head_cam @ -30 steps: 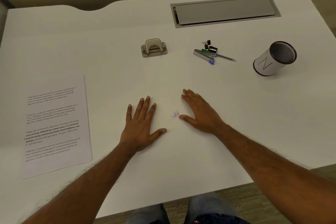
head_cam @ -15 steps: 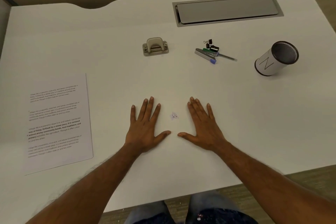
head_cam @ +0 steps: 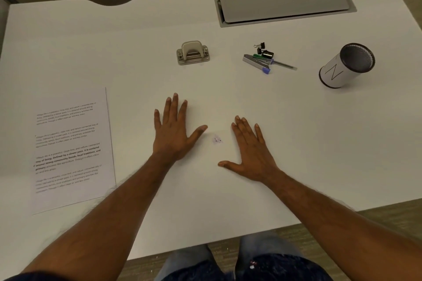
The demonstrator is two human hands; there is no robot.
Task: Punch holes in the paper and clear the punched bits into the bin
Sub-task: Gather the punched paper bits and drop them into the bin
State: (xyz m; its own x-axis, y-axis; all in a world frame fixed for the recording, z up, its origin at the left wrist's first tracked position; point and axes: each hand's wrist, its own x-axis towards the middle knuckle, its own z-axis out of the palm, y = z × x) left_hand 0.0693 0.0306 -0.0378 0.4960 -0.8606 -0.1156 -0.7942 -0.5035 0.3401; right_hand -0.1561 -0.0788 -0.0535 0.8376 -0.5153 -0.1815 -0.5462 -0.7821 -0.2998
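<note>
Punched bits [head_cam: 217,139] lie between flat, fingers-spread left hand [head_cam: 174,134] and right hand [head_cam: 252,152].

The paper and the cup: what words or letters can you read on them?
"N": one big letter on the side of the cup.
Paper: four printed paragraphs, one partly in bold, too small and blurred to read for sure.
Hole punch and the pile of clips and pens: no writing that can be seen.
</note>
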